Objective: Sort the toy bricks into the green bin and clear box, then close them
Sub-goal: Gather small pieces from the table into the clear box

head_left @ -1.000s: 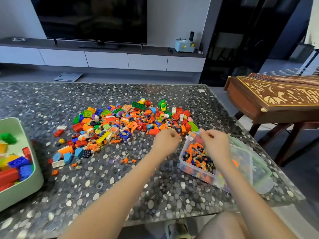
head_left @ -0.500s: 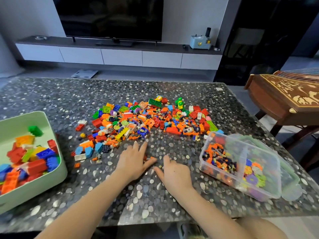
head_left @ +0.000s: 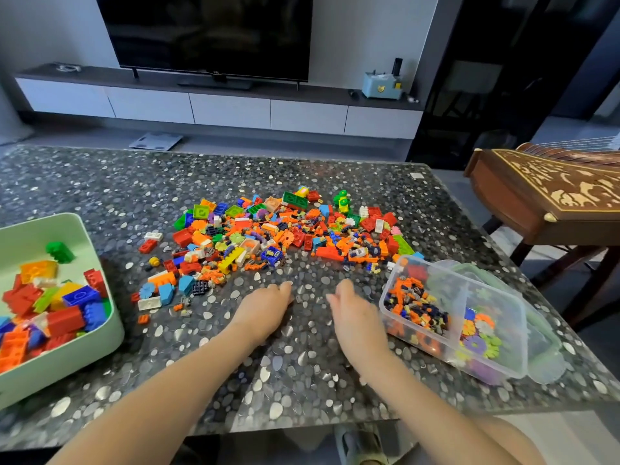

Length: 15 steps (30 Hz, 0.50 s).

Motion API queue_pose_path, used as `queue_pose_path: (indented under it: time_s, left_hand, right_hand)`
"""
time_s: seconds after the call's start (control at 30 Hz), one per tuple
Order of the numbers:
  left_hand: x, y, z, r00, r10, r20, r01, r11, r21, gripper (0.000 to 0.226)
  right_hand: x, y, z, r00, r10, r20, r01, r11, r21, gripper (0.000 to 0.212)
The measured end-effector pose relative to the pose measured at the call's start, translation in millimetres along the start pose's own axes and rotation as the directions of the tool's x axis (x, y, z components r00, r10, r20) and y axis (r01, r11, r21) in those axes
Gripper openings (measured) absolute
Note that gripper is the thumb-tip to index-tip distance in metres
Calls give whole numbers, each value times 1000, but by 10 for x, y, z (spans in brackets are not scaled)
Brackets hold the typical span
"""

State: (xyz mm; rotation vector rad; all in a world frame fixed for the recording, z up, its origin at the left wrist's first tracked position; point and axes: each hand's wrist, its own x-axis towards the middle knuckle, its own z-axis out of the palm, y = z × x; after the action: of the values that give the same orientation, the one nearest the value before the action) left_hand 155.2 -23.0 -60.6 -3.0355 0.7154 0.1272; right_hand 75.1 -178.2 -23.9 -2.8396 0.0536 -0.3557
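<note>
Left of the brick pile [head_left: 285, 229] I saw the green bin [head_left: 67, 359], lidless, holding large red, blue and orange bricks. Right of the pile, the clear box [head_left: 436, 267] held tiny orange-and-dark pieces and flower shapes in separate compartments. Before the pile, the left hand [head_left: 265, 308] and right hand [head_left: 357, 317] had loose fingers, gripping nothing.
</note>
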Motion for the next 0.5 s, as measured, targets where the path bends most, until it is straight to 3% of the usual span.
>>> queue_pose_path:
  time_s: [0.13, 0.23, 0.37, 0.5]
  left_hand:
    - [-8, 57, -169, 994, -109, -10, 105, 971, -214, 13]
    - [-41, 329, -473, 984, -169, -52, 119, 848, -516, 23]
    - [25, 990, -918, 1000, -13, -26, -11, 645, -764, 26]
    - [212, 1552, -1093, 989, 140, 42, -47, 579, -814, 29]
  right_hand:
    - [24, 357, -501, 969, 164, -187, -135, 978, 157, 18]
    - [128, 772, -693, 942, 327, -80, -299, 921, 249, 16]
    - [220, 1151, -694, 911, 390, 133, -408, 896, 174, 31]
    - [218, 1329, -716, 859, 498, 120, -503, 773, 388, 37]
